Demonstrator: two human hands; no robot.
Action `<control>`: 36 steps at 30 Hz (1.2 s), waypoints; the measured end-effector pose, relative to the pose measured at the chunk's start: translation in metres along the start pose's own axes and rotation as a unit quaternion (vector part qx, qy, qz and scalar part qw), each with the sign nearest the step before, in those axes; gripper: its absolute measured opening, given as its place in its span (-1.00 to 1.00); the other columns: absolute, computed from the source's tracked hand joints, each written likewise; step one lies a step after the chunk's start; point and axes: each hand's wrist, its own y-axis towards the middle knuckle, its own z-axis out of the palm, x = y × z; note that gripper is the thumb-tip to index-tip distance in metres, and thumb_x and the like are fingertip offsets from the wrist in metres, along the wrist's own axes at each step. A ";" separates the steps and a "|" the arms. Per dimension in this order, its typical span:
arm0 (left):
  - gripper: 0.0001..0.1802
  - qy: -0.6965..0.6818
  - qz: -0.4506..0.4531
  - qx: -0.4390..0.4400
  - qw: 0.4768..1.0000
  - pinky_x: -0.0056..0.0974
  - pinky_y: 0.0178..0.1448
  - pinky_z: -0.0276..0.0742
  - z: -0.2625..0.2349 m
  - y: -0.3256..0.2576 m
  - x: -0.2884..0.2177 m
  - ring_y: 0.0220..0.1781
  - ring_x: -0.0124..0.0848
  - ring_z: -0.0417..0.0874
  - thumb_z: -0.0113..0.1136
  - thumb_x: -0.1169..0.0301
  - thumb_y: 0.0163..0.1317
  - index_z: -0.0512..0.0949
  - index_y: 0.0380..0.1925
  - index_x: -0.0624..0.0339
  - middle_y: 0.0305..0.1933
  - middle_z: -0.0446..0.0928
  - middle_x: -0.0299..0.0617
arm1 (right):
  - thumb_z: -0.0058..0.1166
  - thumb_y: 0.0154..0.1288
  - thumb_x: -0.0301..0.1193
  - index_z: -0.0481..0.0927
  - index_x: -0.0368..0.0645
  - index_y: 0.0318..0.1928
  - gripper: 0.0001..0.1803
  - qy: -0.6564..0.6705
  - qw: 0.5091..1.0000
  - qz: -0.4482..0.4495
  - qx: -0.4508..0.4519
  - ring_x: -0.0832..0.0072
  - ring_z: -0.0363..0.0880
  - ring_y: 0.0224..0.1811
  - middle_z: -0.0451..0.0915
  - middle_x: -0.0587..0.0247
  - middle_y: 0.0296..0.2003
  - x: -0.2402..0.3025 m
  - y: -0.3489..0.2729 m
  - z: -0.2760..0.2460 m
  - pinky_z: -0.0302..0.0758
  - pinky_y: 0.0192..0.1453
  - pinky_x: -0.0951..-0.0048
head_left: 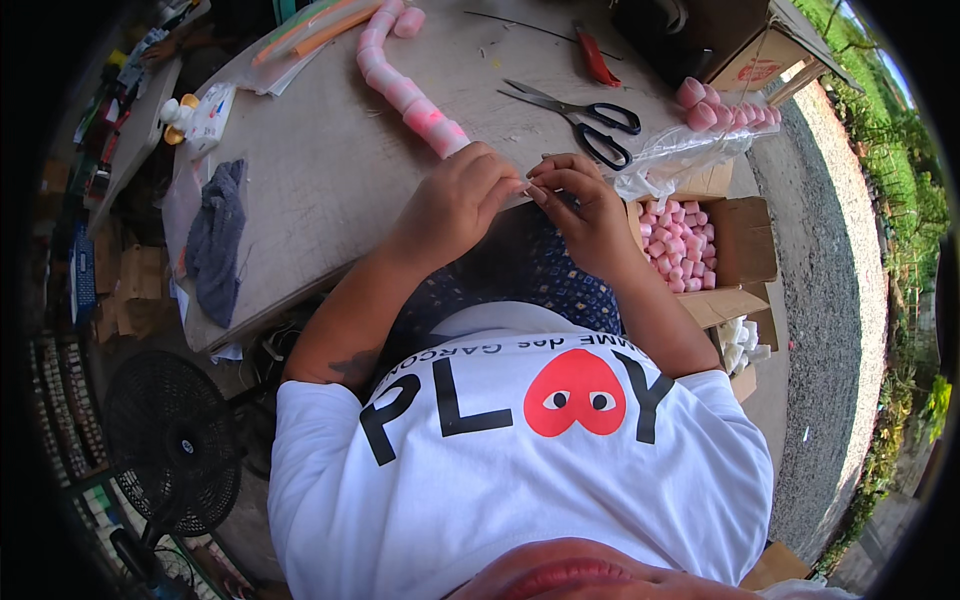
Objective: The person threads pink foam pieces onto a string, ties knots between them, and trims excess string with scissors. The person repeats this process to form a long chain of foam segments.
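Both hands pinched together at the table's (330,180) near edge: the left hand (455,205) curled shut around the end of the pink tube chain (400,85), right hand (585,205) fingertips nipping something too small to tell. From that grip, the chain ran away toward the far edge.

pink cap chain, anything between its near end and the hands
Nothing visible does. The near end of the pink cap chain runs right up to the left hand, whose fingers meet those of the right hand beside it.
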 end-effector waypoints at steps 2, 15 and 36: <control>-0.91 -0.054 -0.017 0.006 0.998 -0.21 -0.25 0.46 -0.002 0.003 0.006 -0.34 -0.23 0.54 0.14 0.49 0.26 0.43 -0.31 0.23 -0.37 0.48 -0.12 | 0.17 0.22 -0.51 0.61 -0.22 -0.22 -0.89 0.064 0.996 0.020 0.060 0.36 0.43 0.01 0.51 0.19 -0.12 0.008 0.005 0.000 0.36 0.12 0.39; -0.84 -0.494 -0.287 -0.063 0.818 -0.54 -0.21 0.26 0.026 -0.021 0.009 -0.33 -0.71 0.28 -0.07 0.33 0.46 0.37 -0.12 0.19 -0.31 0.36 -0.42 | 0.23 0.11 -0.53 0.59 -0.18 -0.23 -0.82 -0.182 0.952 -0.224 -0.100 0.14 0.42 -0.01 0.49 0.19 -0.24 0.008 0.020 0.019 0.27 0.16 0.28; -0.89 -0.103 -0.094 -0.126 0.982 -0.25 -0.20 0.42 0.024 -0.016 0.013 -0.32 -0.28 0.49 0.17 0.49 0.26 0.43 -0.33 0.25 -0.35 0.45 -0.14 | 0.15 0.29 -0.45 0.62 -0.25 -0.17 -0.85 0.213 0.972 0.061 0.082 0.47 0.51 0.02 0.59 0.24 -0.13 0.002 0.016 0.005 0.37 0.17 0.44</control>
